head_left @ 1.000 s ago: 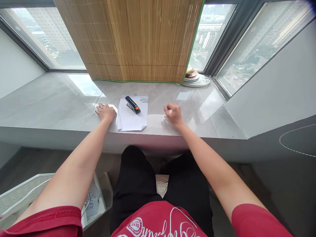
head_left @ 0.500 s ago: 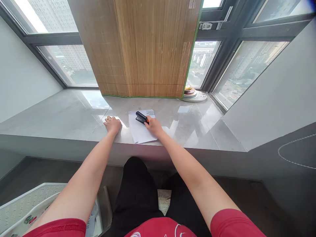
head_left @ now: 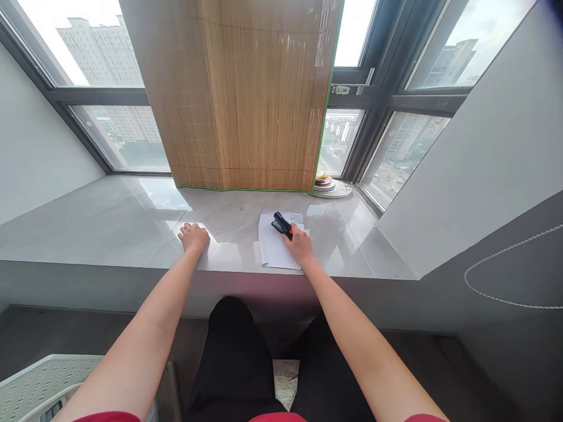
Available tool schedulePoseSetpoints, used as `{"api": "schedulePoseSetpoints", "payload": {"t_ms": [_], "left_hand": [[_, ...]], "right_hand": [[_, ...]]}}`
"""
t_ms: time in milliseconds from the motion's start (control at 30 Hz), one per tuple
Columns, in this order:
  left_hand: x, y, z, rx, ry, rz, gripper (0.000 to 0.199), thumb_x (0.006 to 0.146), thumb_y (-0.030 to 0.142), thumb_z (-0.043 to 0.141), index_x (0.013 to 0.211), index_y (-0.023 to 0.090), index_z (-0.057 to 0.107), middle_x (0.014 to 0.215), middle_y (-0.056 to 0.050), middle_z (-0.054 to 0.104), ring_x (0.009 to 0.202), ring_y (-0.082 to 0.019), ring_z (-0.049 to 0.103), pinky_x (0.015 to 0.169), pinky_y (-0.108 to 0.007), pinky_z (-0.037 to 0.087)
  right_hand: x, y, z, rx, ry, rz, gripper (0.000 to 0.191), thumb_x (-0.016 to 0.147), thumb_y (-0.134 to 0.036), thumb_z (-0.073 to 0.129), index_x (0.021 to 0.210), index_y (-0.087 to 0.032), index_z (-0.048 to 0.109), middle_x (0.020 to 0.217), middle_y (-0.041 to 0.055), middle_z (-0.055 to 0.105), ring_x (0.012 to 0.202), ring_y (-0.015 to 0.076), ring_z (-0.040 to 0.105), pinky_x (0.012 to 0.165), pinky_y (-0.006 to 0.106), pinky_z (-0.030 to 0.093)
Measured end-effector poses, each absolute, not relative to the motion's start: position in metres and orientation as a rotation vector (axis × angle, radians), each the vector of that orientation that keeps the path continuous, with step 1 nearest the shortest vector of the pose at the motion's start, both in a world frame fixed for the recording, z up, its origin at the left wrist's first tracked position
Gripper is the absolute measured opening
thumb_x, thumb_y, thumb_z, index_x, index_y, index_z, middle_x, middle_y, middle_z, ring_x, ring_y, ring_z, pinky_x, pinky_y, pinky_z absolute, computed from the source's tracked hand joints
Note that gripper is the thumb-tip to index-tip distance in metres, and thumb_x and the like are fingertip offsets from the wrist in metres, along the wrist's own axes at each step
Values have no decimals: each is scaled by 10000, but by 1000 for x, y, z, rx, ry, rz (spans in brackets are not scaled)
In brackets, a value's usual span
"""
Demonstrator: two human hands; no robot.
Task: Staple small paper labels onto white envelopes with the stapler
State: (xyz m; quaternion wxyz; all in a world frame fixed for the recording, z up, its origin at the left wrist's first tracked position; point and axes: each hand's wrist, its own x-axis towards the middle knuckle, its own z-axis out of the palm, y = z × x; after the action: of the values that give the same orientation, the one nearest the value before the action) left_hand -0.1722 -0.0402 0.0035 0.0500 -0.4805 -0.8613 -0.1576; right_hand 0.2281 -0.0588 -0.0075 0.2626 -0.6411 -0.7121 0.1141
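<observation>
White paper sheets (head_left: 275, 249) with a small printed patch at the top right lie on the grey tiled sill (head_left: 237, 220) near its front edge. My right hand (head_left: 299, 243) is closed around one end of a black stapler (head_left: 281, 224), which lies tilted over the paper; a bit of orange shows by the fingers. Left of the paper, with a gap between, my left hand (head_left: 193, 237) rests on the sill, its fingers slightly bent and apart, holding nothing.
A bamboo blind (head_left: 259, 105) hangs in front of the windows, its green edge near the sill. Stacked plates (head_left: 328, 186) stand at the back right corner. A white basket (head_left: 53, 375) is at the lower left, and a bead cord (head_left: 484, 261) hangs at the right.
The paper has moved right along the sill with my right hand and the stapler, widening the gap to my left hand. The view has tilted up a little.
</observation>
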Motion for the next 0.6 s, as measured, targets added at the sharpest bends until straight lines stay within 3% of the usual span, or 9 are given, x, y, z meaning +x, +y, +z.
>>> {"api": "schedulePoseSetpoints", "payload": {"t_ms": [267, 333, 367, 467, 600], "left_hand": [[-108, -48, 25, -1758, -2488, -760, 416, 1063, 150, 337, 1277, 52, 680, 1412, -340, 618, 1356, -441, 611, 1110, -585, 503], [-69, -53, 20, -2103, -2309, -793, 356, 1083, 215, 410, 1265, 184, 715, 1372, -176, 701, 1294, -308, 674, 1141, -441, 525], [-50, -55, 16, -2384, -2106, -796, 353, 1078, 241, 467, 1341, 213, 700, 1450, -146, 684, 1358, -293, 649, 1193, -432, 498], [-8, -66, -3, -2679, -1931, -672, 432, 1079, 324, 535, 1488, 226, 631, 1644, -130, 587, 1506, -321, 560, 1289, -498, 417], [6, -76, -17, -2595, -1988, -558, 425, 1091, 310, 527, 1497, 221, 616, 1675, -140, 572, 1576, -332, 500, 1339, -545, 323]], "right_hand": [[228, -56, -10, -1717, -1927, 319, 325, 1091, -338, 599, 1397, -229, 601, 1280, 118, 784, 1069, 308, 743, 825, 367, 504], [228, -56, -12, -1693, -1911, 332, 329, 1084, -327, 598, 1398, -229, 606, 1288, 121, 778, 1086, 309, 736, 833, 372, 513], [229, -55, -12, -1676, -1905, 340, 338, 1076, -316, 601, 1403, -229, 609, 1300, 125, 772, 1106, 311, 730, 839, 376, 519], [231, -54, -14, -1619, -1873, 363, 372, 1037, -248, 596, 1408, -230, 625, 1341, 137, 750, 1172, 313, 707, 875, 385, 538], [243, -51, -20, -1540, -1773, 407, 440, 935, -112, 551, 1337, -232, 685, 1228, 116, 774, 1149, 291, 709, 961, 397, 550]]}}
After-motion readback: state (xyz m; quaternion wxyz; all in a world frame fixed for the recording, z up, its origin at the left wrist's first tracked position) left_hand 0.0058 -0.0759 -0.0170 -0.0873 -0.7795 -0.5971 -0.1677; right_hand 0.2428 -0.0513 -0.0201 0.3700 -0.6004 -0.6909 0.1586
